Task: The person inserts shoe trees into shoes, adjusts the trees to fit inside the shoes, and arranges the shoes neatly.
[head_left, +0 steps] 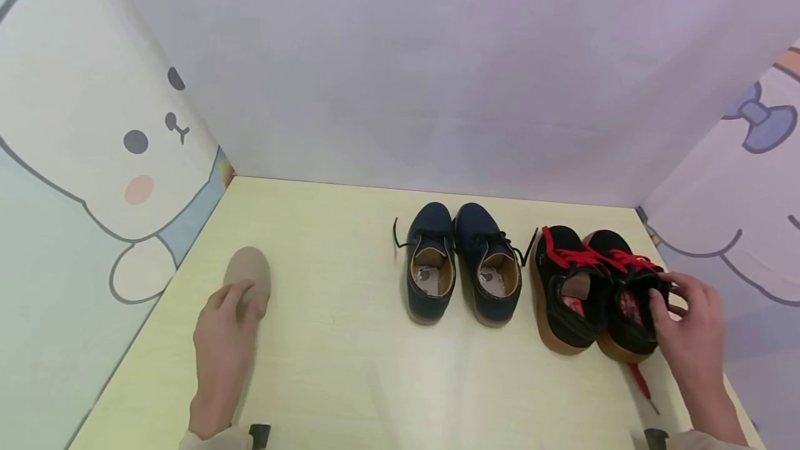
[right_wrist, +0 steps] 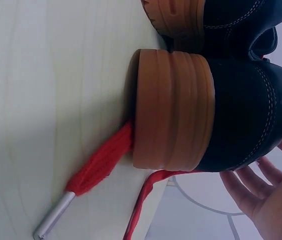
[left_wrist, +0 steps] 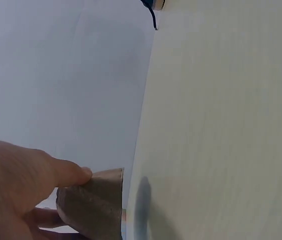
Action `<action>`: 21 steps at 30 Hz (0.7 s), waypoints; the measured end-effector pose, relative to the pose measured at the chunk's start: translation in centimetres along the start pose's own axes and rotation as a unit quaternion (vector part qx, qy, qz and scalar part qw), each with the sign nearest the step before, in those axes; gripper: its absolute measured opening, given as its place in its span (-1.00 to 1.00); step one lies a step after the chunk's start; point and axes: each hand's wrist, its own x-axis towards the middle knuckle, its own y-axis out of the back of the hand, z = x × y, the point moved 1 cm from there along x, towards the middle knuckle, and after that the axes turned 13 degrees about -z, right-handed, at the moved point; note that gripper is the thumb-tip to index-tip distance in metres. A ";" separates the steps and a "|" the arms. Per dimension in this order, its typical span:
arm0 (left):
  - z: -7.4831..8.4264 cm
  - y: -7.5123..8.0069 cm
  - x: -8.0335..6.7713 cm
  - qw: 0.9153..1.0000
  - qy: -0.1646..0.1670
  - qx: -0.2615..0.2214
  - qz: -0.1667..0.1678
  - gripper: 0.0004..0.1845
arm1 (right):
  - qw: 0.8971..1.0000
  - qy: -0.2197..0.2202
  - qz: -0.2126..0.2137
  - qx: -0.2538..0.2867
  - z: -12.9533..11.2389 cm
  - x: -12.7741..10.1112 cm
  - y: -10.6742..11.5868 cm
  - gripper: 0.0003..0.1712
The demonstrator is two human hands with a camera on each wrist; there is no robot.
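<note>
A flat beige insole [head_left: 248, 275] lies at the left of the pale yellow table [head_left: 350, 373]. My left hand [head_left: 240, 297] covers its near end; in the left wrist view the thumb and fingers [left_wrist: 76, 172] pinch the insole [left_wrist: 93, 207]. At the right stands a pair of black shoes with red laces and tan soles. My right hand [head_left: 669, 301] grips the collar of the right black shoe [head_left: 628, 311], thumb in its opening. The right wrist view shows that shoe's heel [right_wrist: 206, 110], with my fingers [right_wrist: 248, 187] at its side.
A pair of navy shoes [head_left: 462, 266] stands in the middle, toes toward the back wall. The left black shoe [head_left: 565, 294] touches its mate. A loose red lace [head_left: 640, 380] with a metal tip [right_wrist: 53, 220] trails near the right edge. Walls close three sides.
</note>
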 end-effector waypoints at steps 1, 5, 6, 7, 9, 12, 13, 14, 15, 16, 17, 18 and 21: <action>0.3 0.0 0.0 1.000 -0.006 -0.001 0.000 -0.63 | 1.000 0.003 0.001 -0.002 0.0 0.0 0.0 -0.58; 1.7 0.1 -0.1 0.999 -0.039 0.007 0.011 -0.64 | 1.000 0.007 -0.002 -0.013 0.0 0.1 0.1 -0.59; 2.1 0.1 -0.2 0.999 -0.051 0.010 0.016 -0.64 | 1.000 0.005 -0.005 -0.017 -0.1 0.2 0.1 -0.60; 2.4 0.1 -0.3 0.998 -0.064 0.014 0.020 -0.64 | 1.000 0.003 -0.008 -0.022 -0.1 0.2 0.1 -0.59; 3.3 0.1 -0.4 0.995 -0.090 0.022 0.027 -0.63 | 0.999 -0.001 -0.015 -0.032 -0.1 0.3 0.2 -0.59; 4.6 -0.1 -0.6 0.991 -0.129 0.035 0.031 -0.61 | 0.998 -0.007 -0.030 -0.048 -0.2 0.5 0.3 -0.59; 5.1 -0.2 -0.7 0.989 -0.141 0.039 0.032 -0.61 | 0.998 -0.008 -0.035 -0.052 -0.2 0.5 0.4 -0.59; 5.6 -0.2 -0.8 0.987 -0.152 0.040 0.033 -0.61 | 0.998 -0.009 -0.039 -0.056 -0.2 0.6 0.4 -0.60; 6.1 -0.3 -0.9 0.985 -0.163 0.041 0.034 -0.60 | 0.997 -0.010 -0.044 -0.061 -0.1 0.7 0.5 -0.60; 6.7 -0.4 -1.0 0.983 -0.174 0.041 0.035 -0.60 | 0.997 -0.011 -0.048 -0.060 -0.1 0.8 0.5 -0.60; 7.2 -0.5 -1.1 0.981 -0.185 0.042 0.036 -0.60 | 0.997 -0.012 -0.051 -0.062 -0.1 0.9 0.5 -0.61; 7.8 -0.6 -1.2 0.979 -0.196 0.041 0.036 -0.60 | 0.997 -0.013 -0.054 -0.063 0.0 0.9 0.6 -0.61; 9.6 -1.0 -1.5 0.972 -0.229 0.041 0.029 -0.58 | 0.996 -0.012 -0.058 -0.060 0.0 1.0 0.7 -0.62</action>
